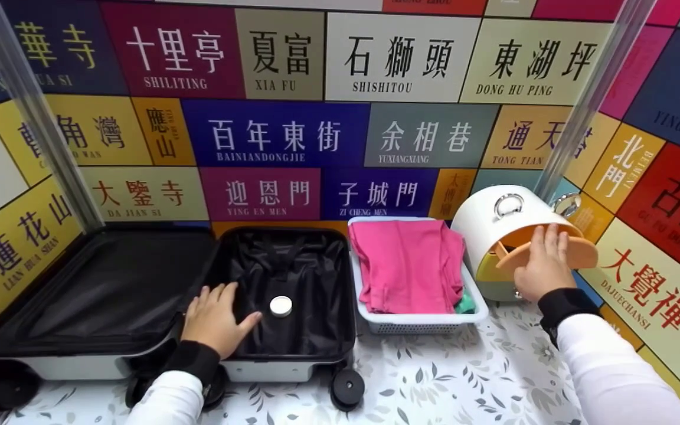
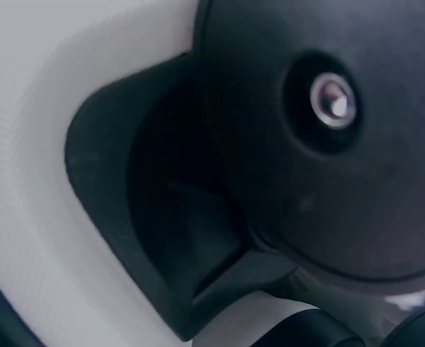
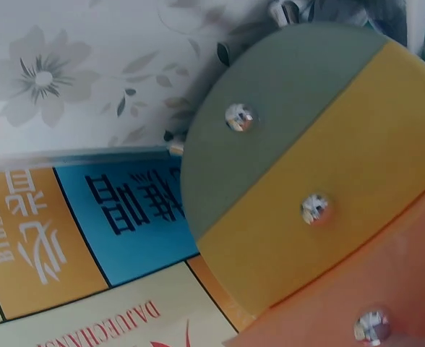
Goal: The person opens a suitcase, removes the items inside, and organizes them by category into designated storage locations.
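Note:
At the divide of an open black-lined suitcase, my left hand has its fingers spread and holds nothing. A small round white container lies on the lining, right of its thumb. My right hand touches the orange drawer of a white rounded cabinet, fingers extended over the drawer's front. This drawer stands pulled out. Below it, the yellow drawer front and green drawer front appear in the right wrist view with silver knobs. Neither wrist view shows a hand.
Between suitcase and cabinet stands a white basket with folded pink cloth and some green cloth. A suitcase wheel fills much of the left wrist view. Walls with printed signs enclose the floral-patterned surface.

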A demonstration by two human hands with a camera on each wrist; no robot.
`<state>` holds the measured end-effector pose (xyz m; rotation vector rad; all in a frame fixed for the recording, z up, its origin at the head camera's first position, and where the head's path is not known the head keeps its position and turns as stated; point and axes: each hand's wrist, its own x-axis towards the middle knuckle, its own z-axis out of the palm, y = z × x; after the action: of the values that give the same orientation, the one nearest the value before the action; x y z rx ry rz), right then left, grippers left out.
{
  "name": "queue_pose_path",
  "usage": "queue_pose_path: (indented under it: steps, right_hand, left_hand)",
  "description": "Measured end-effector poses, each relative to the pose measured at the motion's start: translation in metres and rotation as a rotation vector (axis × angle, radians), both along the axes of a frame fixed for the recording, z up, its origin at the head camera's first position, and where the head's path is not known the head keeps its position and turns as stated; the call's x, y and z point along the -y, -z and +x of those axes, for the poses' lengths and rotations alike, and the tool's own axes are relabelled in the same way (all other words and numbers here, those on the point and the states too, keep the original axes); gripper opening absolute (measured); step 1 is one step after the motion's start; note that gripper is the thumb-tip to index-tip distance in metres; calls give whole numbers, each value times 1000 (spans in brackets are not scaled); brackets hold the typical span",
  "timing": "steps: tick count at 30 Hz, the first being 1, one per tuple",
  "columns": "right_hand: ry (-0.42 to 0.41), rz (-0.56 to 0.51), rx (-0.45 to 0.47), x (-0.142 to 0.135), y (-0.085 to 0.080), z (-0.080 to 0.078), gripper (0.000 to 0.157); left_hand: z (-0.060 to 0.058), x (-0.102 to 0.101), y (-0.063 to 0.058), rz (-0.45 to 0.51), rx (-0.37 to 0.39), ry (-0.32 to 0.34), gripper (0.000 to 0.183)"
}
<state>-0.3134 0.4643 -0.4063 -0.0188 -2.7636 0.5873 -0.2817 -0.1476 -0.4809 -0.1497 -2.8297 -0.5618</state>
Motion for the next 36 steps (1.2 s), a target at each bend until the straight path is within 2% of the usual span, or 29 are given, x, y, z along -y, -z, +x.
queue_pose_path:
  steps: [9,16,23,36]
  right_hand:
    - [-5,62,87,2,-6,-14,100]
    - [-31,104,127,11,-10,-24,98]
    - [-25,128,122,12,-13,-31,97]
    - [-11,109,149,12,-16,-43,104]
  left_hand:
    - [0,1,0,3,4,-5,85]
    - [1,-1,-1,2,-6,-13,84]
    - [0,-3,2,0,0,-18,85]
    - [-2,-4,2,-7,17,-18,86]
